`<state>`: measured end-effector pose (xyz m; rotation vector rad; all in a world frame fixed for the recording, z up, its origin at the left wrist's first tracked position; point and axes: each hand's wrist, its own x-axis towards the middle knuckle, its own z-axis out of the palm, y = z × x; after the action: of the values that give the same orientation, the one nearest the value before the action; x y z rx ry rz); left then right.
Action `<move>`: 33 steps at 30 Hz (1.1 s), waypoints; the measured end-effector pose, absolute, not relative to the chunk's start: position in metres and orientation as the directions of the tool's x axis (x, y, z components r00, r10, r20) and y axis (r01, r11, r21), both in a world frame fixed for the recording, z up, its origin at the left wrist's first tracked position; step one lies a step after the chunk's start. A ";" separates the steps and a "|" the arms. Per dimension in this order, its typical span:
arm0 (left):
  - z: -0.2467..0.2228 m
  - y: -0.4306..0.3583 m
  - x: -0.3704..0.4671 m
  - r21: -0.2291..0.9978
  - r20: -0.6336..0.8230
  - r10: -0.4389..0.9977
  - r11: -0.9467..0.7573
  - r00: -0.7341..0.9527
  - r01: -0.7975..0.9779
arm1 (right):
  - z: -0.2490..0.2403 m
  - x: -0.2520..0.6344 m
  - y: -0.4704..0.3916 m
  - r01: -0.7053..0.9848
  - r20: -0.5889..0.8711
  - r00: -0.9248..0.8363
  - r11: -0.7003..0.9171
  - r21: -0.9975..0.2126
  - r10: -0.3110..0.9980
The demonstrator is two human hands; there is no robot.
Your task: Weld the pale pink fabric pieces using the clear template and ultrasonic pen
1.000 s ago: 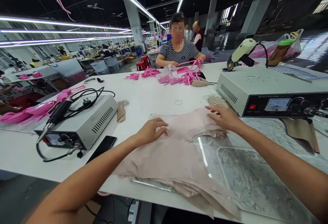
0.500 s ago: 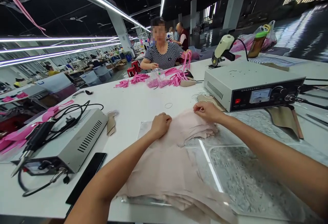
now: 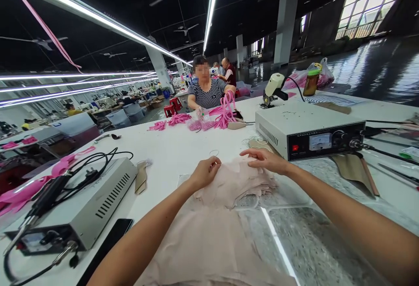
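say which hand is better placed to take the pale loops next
Probably the right hand: it is just in front of the pale loops, its fingertips apart; the left hand is farther away, at the left edge of the fabric.

Cloth (image 3: 209,238) appears thin, matt, lightly creased. Mat (image 3: 310,233) looks like glossy plastic; right-hand box (image 3: 304,118), smooth painted metal.
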<state>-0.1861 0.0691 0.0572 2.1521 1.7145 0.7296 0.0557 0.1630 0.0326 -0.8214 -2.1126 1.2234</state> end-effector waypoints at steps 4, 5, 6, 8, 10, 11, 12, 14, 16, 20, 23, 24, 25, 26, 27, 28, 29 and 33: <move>0.069 0.068 -0.183 0.570 0.168 0.957 -0.289 0.235 0.769 | 0.034 0.057 0.159 0.232 0.044 -0.618 0.236 -0.944 0.785; 0.072 0.067 -0.182 0.582 0.160 0.954 -0.297 0.252 0.757 | 0.035 0.059 0.157 0.236 0.017 -0.612 0.202 -0.951 0.791; 0.075 0.066 -0.181 0.590 0.154 0.951 -0.306 0.268 0.748 | 0.036 0.062 0.155 0.238 -0.006 -0.607 0.175 -0.955 0.795; 0.082 0.063 -0.180 0.615 0.137 0.945 -0.317 0.298 0.722 | 0.039 0.072 0.146 0.234 -0.032 -0.598 0.137 -0.963 0.801; 0.089 0.059 -0.177 0.670 0.094 0.940 -0.304 0.329 0.677 | 0.045 0.088 0.133 0.220 -0.041 -0.583 0.109 -0.969 0.811; 0.092 0.056 -0.174 0.709 0.055 0.934 -0.285 0.352 0.645 | 0.048 0.099 0.124 0.214 -0.046 -0.575 0.096 -0.972 0.817; 0.095 0.053 -0.172 0.749 0.006 0.924 -0.257 0.382 0.611 | 0.051 0.109 0.114 0.212 -0.054 -0.568 0.082 -0.974 0.822; 0.098 0.047 -0.164 0.807 -0.105 0.883 -0.193 0.457 0.558 | 0.055 0.130 0.093 0.224 -0.082 -0.552 0.053 -0.973 0.830; 0.094 0.043 -0.156 0.818 -0.207 0.823 -0.151 0.529 0.556 | 0.054 0.147 0.073 0.263 -0.130 -0.535 0.018 -0.965 0.835; 0.070 0.039 -0.136 0.627 -0.354 0.762 -0.237 0.543 0.742 | 0.031 0.171 0.049 0.383 -0.237 -0.466 -0.047 -0.923 0.852; 0.057 0.038 -0.123 0.428 -0.398 0.762 -0.337 0.510 0.838 | 0.005 0.188 0.044 0.446 -0.225 -0.373 -0.039 -0.894 0.900; 0.055 0.037 -0.119 0.392 -0.408 0.760 -0.355 0.506 0.849 | -0.002 0.193 0.042 0.459 -0.207 -0.348 -0.026 -0.888 0.914; 0.056 0.037 -0.115 0.360 -0.415 0.759 -0.369 0.501 0.857 | -0.008 0.198 0.041 0.468 -0.188 -0.333 -0.011 -0.883 0.924; 0.057 0.037 -0.111 0.328 -0.421 0.761 -0.381 0.494 0.865 | -0.012 0.202 0.038 0.472 -0.173 -0.327 0.002 -0.881 0.929; 0.058 0.037 -0.107 0.291 -0.421 0.764 -0.398 0.490 0.870 | -0.014 0.205 0.035 0.478 -0.161 -0.327 0.016 -0.878 0.931; 0.059 0.037 -0.102 0.262 -0.412 0.769 -0.414 0.489 0.872 | -0.016 0.207 0.032 0.491 -0.149 -0.328 0.034 -0.871 0.933; 0.060 0.037 -0.097 0.246 -0.398 0.775 -0.425 0.491 0.871 | -0.017 0.208 0.028 0.513 -0.132 -0.333 0.062 -0.856 0.934; 0.051 0.040 -0.077 0.288 -0.346 0.794 -0.416 0.499 0.862 | -0.022 0.204 0.017 0.632 0.037 -0.389 0.296 -0.716 0.920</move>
<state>-0.0770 0.0397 0.0510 2.3193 1.3687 -0.2159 0.2039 0.0172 -0.0215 -1.3844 -2.1243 0.8663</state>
